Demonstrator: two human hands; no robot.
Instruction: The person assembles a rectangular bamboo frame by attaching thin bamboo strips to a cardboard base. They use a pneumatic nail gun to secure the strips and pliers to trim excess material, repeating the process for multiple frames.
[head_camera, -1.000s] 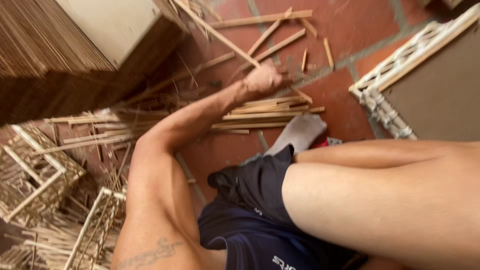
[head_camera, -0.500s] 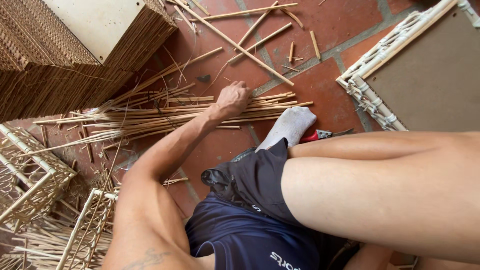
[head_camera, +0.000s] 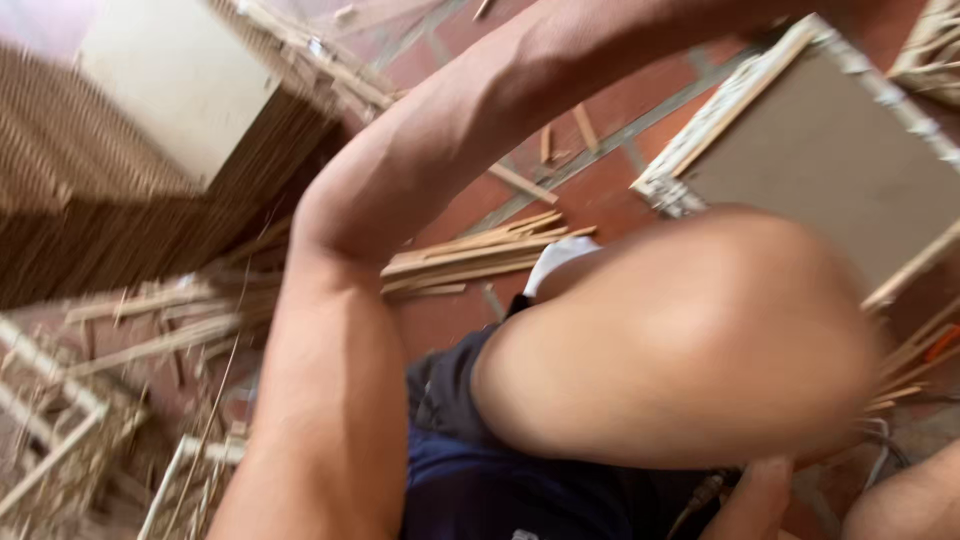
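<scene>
A strip of bare red tiled floor (head_camera: 610, 190) lies open between the bundle of thin pale wooden slats (head_camera: 470, 258) and the flat brown board with a woven pale frame (head_camera: 830, 150), while a raised bare knee (head_camera: 690, 340) blocks the near side.

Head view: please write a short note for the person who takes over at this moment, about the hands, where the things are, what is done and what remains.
Left hand: out of view; the left arm stretches up across the picture toward the top right.
Right hand: only a blurred part at the bottom edge; its grip cannot be told.
Things: loose wooden strips lie on the red tile floor past the raised knee. The framed panel lies at upper right, the stack of woven sheets at left, the woven frames at lower left.
Done: nothing visibly finished.
Left: the strips are unheld on the floor.
</scene>
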